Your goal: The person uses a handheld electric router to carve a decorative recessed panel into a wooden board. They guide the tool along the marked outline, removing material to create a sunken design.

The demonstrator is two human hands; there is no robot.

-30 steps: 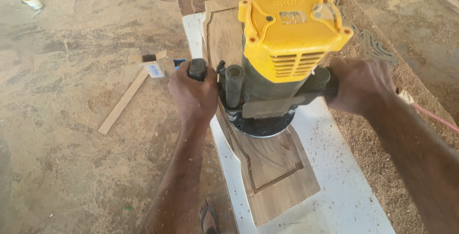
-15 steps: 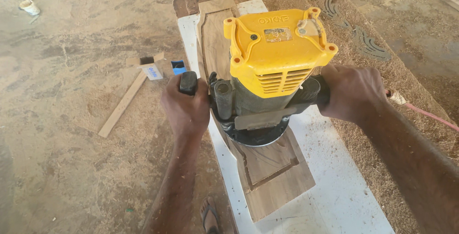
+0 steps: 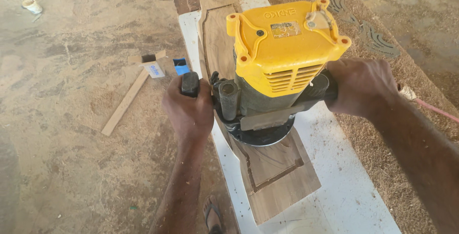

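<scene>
Sawdust covers the floor all round, and nearest me a sandalled foot shows at the bottom edge beside the white board. On that board lies a long wooden panel with a recessed groove cut along its outline. Sitting on the panel is the router, yellow cap on top, dark body and round base below, base flat on the wood about midway along it.

I see my left hand wrapped tight round the router's left black handle, fingers closed over the grip. My right hand is clenched on the opposite handle, which it hides almost wholly. Behind that wrist a pinkish cord runs off to the right edge.

Left of the board, on the floor, lie a thin wooden strip, a small open cardboard box and a blue scrap. Farther off, the panel's far end reaches a brown carved board, and a small white cup stands top left.
</scene>
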